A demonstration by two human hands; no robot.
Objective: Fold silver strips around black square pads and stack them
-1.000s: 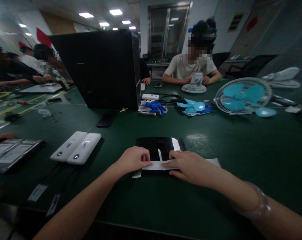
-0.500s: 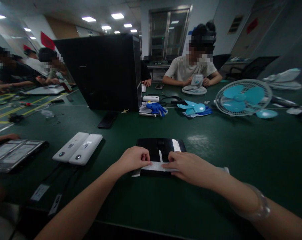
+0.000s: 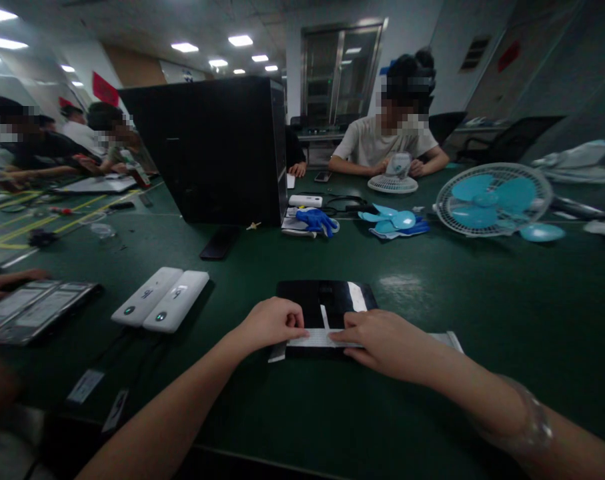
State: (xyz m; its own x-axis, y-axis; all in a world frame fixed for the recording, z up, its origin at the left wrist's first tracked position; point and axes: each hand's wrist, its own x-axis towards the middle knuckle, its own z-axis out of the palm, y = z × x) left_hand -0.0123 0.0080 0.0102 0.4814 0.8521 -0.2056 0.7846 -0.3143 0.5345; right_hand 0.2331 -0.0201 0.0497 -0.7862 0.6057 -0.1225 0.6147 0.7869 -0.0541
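A flat black case lies on the table in front of me. Across its near side runs a white tape strip, whose loose-looking ends stick out past both sides. A short white piece stands off the strip toward the middle of the case, and a wider white band crosses the far right part. My left hand is closed at the strip's left part, thumb and curled fingertips together on it. From the right, my right hand presses the strip with its index fingertip, the thumb apart below, near the case's front edge.
Left of the case lie two white power banks with cables and a black phone. A large black computer case stands behind. Farther back are blue gloves, blue fan blades, a fan and a person handling a fan part.
The whole view has shifted slightly, so everything sits a little lower and farther right. My hands stay on the strip, almost unmoved against the case.
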